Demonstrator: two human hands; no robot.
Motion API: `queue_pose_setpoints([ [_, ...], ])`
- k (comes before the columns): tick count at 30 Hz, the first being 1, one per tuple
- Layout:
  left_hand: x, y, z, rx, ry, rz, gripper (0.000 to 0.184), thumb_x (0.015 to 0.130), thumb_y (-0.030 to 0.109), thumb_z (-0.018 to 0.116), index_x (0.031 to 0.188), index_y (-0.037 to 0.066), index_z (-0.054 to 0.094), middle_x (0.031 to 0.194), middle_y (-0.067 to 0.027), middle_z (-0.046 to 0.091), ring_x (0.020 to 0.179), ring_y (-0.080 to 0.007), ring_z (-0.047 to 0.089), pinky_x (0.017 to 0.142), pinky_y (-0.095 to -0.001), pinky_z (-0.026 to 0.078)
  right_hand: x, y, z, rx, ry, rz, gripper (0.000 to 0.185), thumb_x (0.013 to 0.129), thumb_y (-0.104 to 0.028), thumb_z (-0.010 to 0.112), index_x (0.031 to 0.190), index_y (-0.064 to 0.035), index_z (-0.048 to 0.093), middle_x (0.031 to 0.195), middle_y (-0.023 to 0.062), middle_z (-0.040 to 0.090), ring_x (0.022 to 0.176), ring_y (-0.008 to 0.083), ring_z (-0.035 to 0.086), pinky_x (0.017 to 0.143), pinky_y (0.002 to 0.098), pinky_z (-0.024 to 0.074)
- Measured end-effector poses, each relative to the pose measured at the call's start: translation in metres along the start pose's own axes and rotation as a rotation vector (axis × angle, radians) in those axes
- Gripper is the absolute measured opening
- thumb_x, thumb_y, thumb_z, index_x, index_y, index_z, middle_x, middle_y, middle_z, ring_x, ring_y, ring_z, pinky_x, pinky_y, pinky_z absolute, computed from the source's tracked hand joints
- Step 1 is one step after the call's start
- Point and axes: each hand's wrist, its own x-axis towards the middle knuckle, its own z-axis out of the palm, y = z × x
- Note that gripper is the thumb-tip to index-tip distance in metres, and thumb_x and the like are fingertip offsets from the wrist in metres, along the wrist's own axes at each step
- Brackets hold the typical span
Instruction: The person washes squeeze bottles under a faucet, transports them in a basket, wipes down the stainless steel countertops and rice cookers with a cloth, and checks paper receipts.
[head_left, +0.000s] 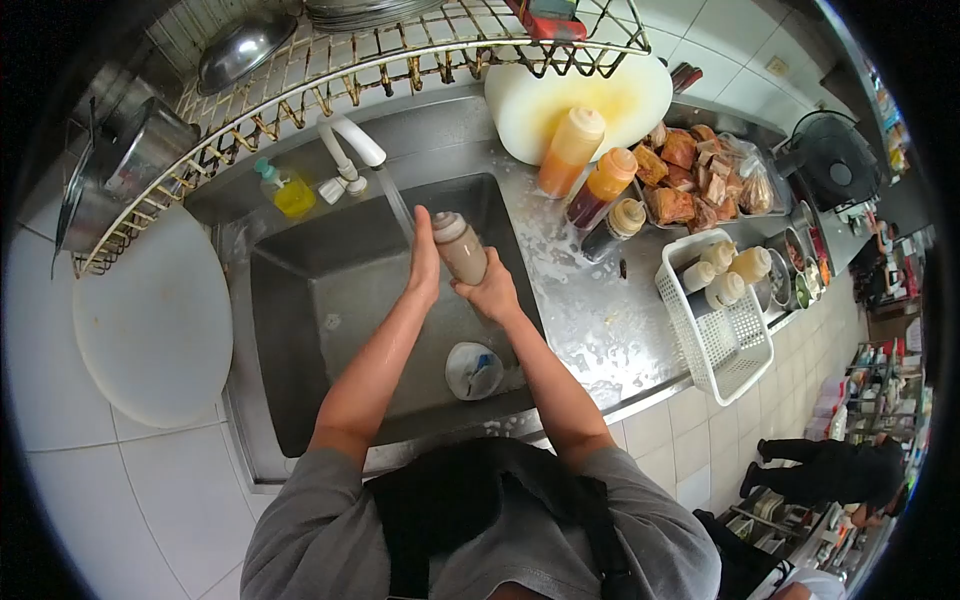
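Over the sink, my right hand is wrapped round the lower part of a squeeze bottle with cloudy brownish contents, tilted with its cap toward the faucet. My left hand is held flat, fingers stretched out, beside the bottle near its cap; whether the palm touches it I cannot tell. Water runs from the white faucet right by my left fingertips. Lower in the basin sits a round whitish bowl with something blue in it.
Three squeeze bottles with orange and dark sauces stand on the wet counter at right, before a tray of meat pieces. A white basket holds several pale bottles. Overhead hangs a rusty rack. A soap bottle stands behind the sink.
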Motion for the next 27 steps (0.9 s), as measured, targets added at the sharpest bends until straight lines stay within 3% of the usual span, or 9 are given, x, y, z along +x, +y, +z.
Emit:
queue_pose_setpoints([
  [2, -0.01, 0.0, -0.007, 0.066, -0.07, 0.077, 0.083, 0.099, 0.065, 0.02, 0.149, -0.001, 0.025, 0.144, -0.0142, 0.045, 0.137, -0.0235, 0.035, 0.116, -0.0403, 0.017, 0.006, 0.012, -0.001, 0.005, 0.068, 0.095, 0.071, 0.066, -0.027, 0.083, 0.122, -0.0023, 0.047, 0.106, 0.0235, 0.066, 0.102, 0.0371, 0.065, 0.085, 0.0425, 0.0511],
  [7, -0.029, 0.024, 0.007, 0.078, 0.149, 0.388, 0.051, 0.103, 0.043, 0.041, 0.138, 0.006, 0.049, 0.116, -0.0148, 0.065, 0.122, -0.0211, 0.054, 0.106, -0.0425, 0.038, 0.002, 0.017, -0.012, -0.038, -0.009, -0.023, 0.073, 0.062, -0.027, 0.084, 0.12, -0.0037, 0.046, 0.109, 0.0228, 0.063, 0.103, 0.0392, 0.062, 0.087, 0.0443, 0.0503],
  [10, -0.001, 0.01, -0.01, 0.644, -0.167, 0.619, 0.038, 0.099, 0.034, 0.052, 0.131, 0.013, 0.055, 0.099, -0.0136, 0.069, 0.11, -0.0199, 0.061, 0.091, -0.039, 0.048, -0.003, 0.01, -0.012, -0.021, -0.042, -0.051, 0.072, 0.062, -0.027, 0.084, 0.121, -0.006, 0.047, 0.111, 0.0214, 0.063, 0.104, 0.0391, 0.061, 0.086, 0.0444, 0.05],
  [13, 0.02, 0.024, -0.023, 0.785, 0.01, 0.483, 0.034, 0.098, 0.041, 0.052, 0.117, 0.014, 0.06, 0.093, -0.0115, 0.069, 0.09, -0.023, 0.065, 0.08, -0.0379, 0.05, -0.012, 0.012, -0.008, -0.226, -0.013, -0.057, 0.071, 0.062, -0.028, 0.084, 0.12, -0.007, 0.047, 0.111, 0.0202, 0.063, 0.104, 0.0384, 0.062, 0.085, 0.0456, 0.0499],
  [14, 0.03, 0.035, -0.029, 0.689, 0.117, 0.325, 0.046, 0.098, 0.049, 0.046, 0.105, 0.006, 0.06, 0.091, -0.0123, 0.068, 0.08, -0.0225, 0.067, 0.07, -0.0369, 0.049, -0.015, 0.013, -0.006, -0.32, 0.001, -0.064, 0.071, 0.062, -0.029, 0.084, 0.12, -0.0072, 0.048, 0.111, 0.0198, 0.063, 0.104, 0.038, 0.062, 0.085, 0.0461, 0.0498],
  [15, 0.056, 0.029, -0.045, 0.477, 0.073, 0.164, 0.054, 0.099, 0.052, 0.037, 0.104, 0.002, 0.058, 0.088, -0.0128, 0.068, 0.068, -0.0182, 0.062, 0.06, -0.0329, 0.046, -0.019, 0.014, -0.006, -0.289, 0.003, -0.04, 0.071, 0.063, -0.029, 0.084, 0.12, -0.0069, 0.047, 0.111, 0.0204, 0.063, 0.104, 0.0382, 0.062, 0.086, 0.0456, 0.0501],
  [17, 0.076, 0.021, -0.061, -0.18, 0.004, -0.243, 0.053, 0.101, 0.049, 0.032, 0.107, 0.002, 0.056, 0.09, -0.0143, 0.067, 0.06, -0.0135, 0.051, 0.053, -0.0262, 0.04, -0.023, 0.015, -0.009, -0.232, 0.005, -0.002, 0.071, 0.063, -0.028, 0.084, 0.12, -0.0063, 0.047, 0.112, 0.0216, 0.063, 0.104, 0.0386, 0.062, 0.087, 0.0445, 0.0505],
  [20, 0.088, -0.001, -0.075, -0.5, -0.062, -0.332, 0.042, 0.101, 0.04, 0.033, 0.11, 0.008, 0.058, 0.099, -0.013, 0.065, 0.06, -0.0098, 0.042, 0.051, -0.0217, 0.036, -0.028, 0.015, -0.012, -0.137, -0.051, 0.049, 0.07, 0.062, -0.031, 0.084, 0.117, -0.0073, 0.048, 0.113, 0.0191, 0.062, 0.104, 0.0382, 0.062, 0.086, 0.0462, 0.0502],
  [27, 0.087, -0.021, -0.056, -0.595, -0.117, -0.308, 0.036, 0.101, 0.033, 0.034, 0.113, 0.007, 0.055, 0.099, -0.0148, 0.064, 0.06, -0.0103, 0.043, 0.051, -0.0205, 0.037, -0.033, 0.021, -0.012, -0.064, -0.033, 0.053, 0.07, 0.063, -0.03, 0.085, 0.118, -0.006, 0.047, 0.111, 0.0206, 0.063, 0.104, 0.0385, 0.062, 0.087, 0.0443, 0.0505],
])
